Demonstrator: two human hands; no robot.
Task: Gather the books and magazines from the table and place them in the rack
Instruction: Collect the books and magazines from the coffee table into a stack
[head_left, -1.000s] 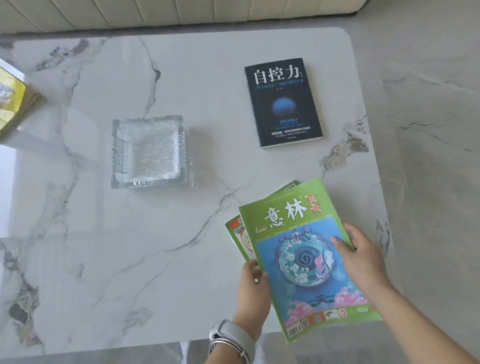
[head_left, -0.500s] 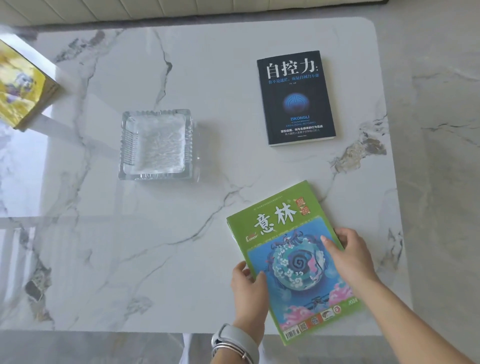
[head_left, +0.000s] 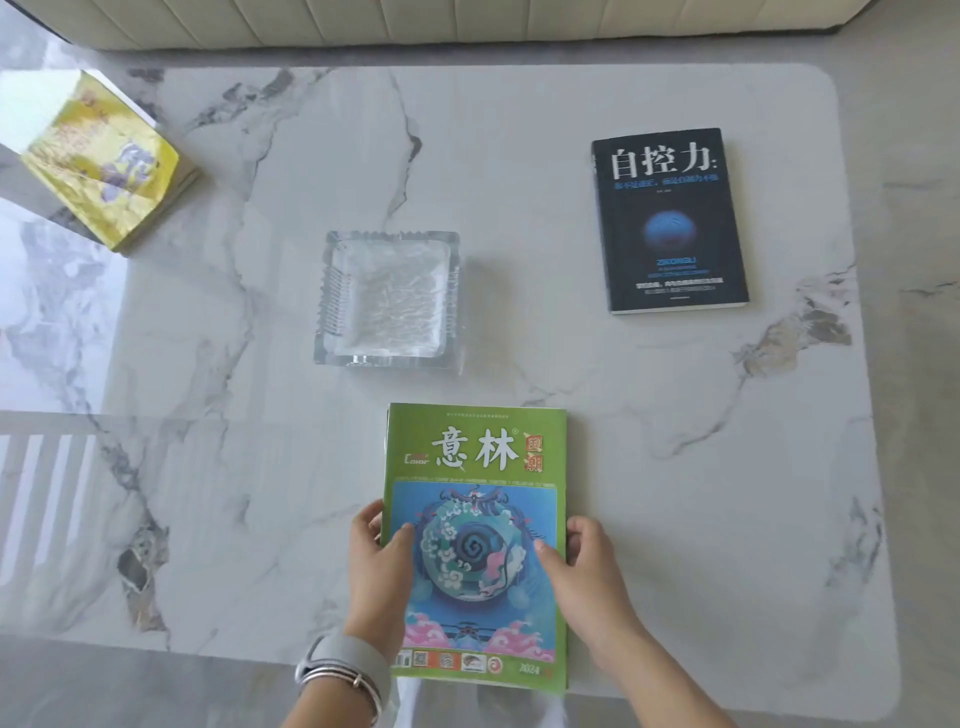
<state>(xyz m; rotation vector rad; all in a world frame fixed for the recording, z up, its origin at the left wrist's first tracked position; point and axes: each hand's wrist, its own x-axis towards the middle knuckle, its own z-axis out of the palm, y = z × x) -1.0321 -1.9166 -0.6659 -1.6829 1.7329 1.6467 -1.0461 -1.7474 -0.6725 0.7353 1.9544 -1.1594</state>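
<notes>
Marble table (head_left: 519, 208) fills the view, and at its near edge sits the green magazine (head_left: 475, 452), squared up and overhanging slightly. Dark blue book (head_left: 670, 221) lies flat at far right, well apart. Yellow book (head_left: 98, 161) is off at far left, clear glass ashtray (head_left: 387, 299) mid-table. Left hand (head_left: 379, 566) grips the magazine's left edge, thumb on the cover; right hand (head_left: 587, 566) clamps the right edge likewise
</notes>
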